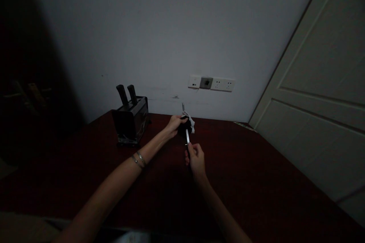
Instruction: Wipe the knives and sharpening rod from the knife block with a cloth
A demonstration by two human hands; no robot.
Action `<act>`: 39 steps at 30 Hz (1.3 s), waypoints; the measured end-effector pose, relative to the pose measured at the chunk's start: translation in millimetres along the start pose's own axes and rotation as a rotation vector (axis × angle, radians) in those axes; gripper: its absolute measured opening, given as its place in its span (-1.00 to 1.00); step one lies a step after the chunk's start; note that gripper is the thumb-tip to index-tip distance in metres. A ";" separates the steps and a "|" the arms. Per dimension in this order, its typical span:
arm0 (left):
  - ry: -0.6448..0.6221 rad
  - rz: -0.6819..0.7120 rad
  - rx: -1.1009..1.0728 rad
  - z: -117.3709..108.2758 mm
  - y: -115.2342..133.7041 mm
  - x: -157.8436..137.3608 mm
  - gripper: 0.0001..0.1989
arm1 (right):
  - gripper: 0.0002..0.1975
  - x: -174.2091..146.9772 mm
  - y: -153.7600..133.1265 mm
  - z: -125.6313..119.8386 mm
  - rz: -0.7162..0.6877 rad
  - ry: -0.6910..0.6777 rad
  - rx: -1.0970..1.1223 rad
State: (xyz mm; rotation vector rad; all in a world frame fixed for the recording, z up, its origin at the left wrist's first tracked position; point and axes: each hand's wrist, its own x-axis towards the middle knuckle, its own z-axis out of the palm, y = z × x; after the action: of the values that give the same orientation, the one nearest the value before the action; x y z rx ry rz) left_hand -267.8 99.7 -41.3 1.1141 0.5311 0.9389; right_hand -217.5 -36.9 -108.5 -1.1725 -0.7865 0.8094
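Observation:
My right hand [196, 157] is closed around the dark handle of a slim, straight metal rod that looks like a sharpening steel [187, 136]. The rod points up and away from me toward the wall. Further along it, my left hand [174, 124] grips a black and white cloth [191, 122] wrapped around the shaft. The rod's tip shows beyond the cloth. Folds of cloth hide the middle of the shaft, and my right fingers cover most of the handle.
A dark knife block [125, 124] with two black-handled knives [127, 94] stands left on the dark red table [242, 167]. Behind is a pale wall with a row of sockets [211, 83]. A panelled white door [319, 117] rises along the right side.

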 end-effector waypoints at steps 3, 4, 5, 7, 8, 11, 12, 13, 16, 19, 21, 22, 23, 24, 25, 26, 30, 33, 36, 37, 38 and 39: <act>0.040 0.018 -0.011 -6.0 13.0 12.2 -0.95 | -0.64 -9.5 1.5 0.3 0.015 -0.027 0.002; 0.051 0.028 -0.018 -7.3 16.7 15.3 -0.95 | -0.64 -12.3 1.8 0.3 0.024 -0.037 0.012; 0.064 0.039 -0.025 -8.3 20.3 18.1 -0.95 | -0.63 -14.9 2.1 0.2 0.033 -0.046 0.021; 0.101 0.070 -0.046 -10.0 28.1 23.8 -0.95 | -0.62 -19.4 2.9 -0.2 0.046 -0.058 0.028; 0.127 0.092 -0.060 -11.3 32.5 26.7 -0.95 | -0.62 -21.5 3.6 -0.5 0.053 -0.065 0.028; 0.223 0.188 -0.116 -18.9 47.7 34.5 -0.97 | -0.63 -26.8 6.6 -1.9 0.068 -0.076 0.026; 0.256 0.221 -0.133 -22.9 52.2 35.7 -0.96 | -0.63 -27.7 7.6 -2.5 0.064 -0.079 0.027; 0.285 0.248 -0.145 -27.2 55.5 35.5 -0.95 | -0.64 -27.8 8.3 -3.2 0.049 -0.080 0.031; 0.320 0.274 -0.139 -39.2 54.6 24.4 -0.89 | -0.67 -21.6 7.5 -5.5 -0.031 -0.084 0.060; 0.260 0.223 -0.089 -44.6 36.8 1.5 -0.80 | -0.70 -7.1 2.6 -7.6 -0.123 -0.098 0.101; 0.200 0.176 -0.053 -44.4 21.4 -14.0 -0.76 | -0.74 3.8 -0.7 -8.8 -0.190 -0.128 0.122; 0.165 0.152 -0.039 -43.8 14.4 -20.6 -0.75 | -0.76 9.0 -1.6 -9.4 -0.221 -0.148 0.133; 0.134 0.131 -0.031 -43.0 8.4 -26.1 -0.75 | -0.78 13.8 -1.9 -9.9 -0.250 -0.170 0.143; 0.108 0.113 -0.028 -42.2 3.6 -30.7 -0.75 | -0.79 18.3 -1.6 -10.3 -0.272 -0.191 0.148; 0.088 0.098 -0.030 -41.5 0.0 -34.6 -0.75 | -0.79 22.4 -0.7 -10.5 -0.287 -0.211 0.147; 0.073 0.087 -0.035 -40.9 -2.5 -37.8 -0.76 | -0.78 26.3 0.7 -10.6 -0.299 -0.226 0.139; 0.008 0.069 -0.045 -39.5 -7.1 -48.2 -0.78 | -0.72 39.0 7.1 -10.2 -0.321 -0.224 0.089; -0.015 0.066 -0.021 -38.0 -11.4 -54.3 -0.76 | -0.70 45.8 10.8 -11.5 -0.347 -0.192 0.069; -0.032 0.041 0.003 -33.5 -17.7 -59.8 -0.70 | -0.71 50.2 13.2 -13.8 -0.384 -0.152 0.022; -0.046 0.033 0.009 -31.1 -19.6 -61.7 -0.67 | -0.73 51.0 13.8 -14.3 -0.396 -0.142 0.003; -0.060 0.027 0.016 -28.3 -21.1 -63.7 -0.65 | -0.76 51.6 14.3 -14.5 -0.407 -0.133 -0.011; -0.070 0.027 0.024 -25.3 -22.0 -65.6 -0.62 | -0.78 52.0 14.7 -14.4 -0.415 -0.128 -0.023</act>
State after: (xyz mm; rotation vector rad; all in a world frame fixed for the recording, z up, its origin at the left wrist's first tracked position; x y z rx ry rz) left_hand -313.8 54.2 -76.7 1.1742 0.4722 0.9152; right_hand -181.4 4.1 -120.3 -0.9384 -1.1031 0.5329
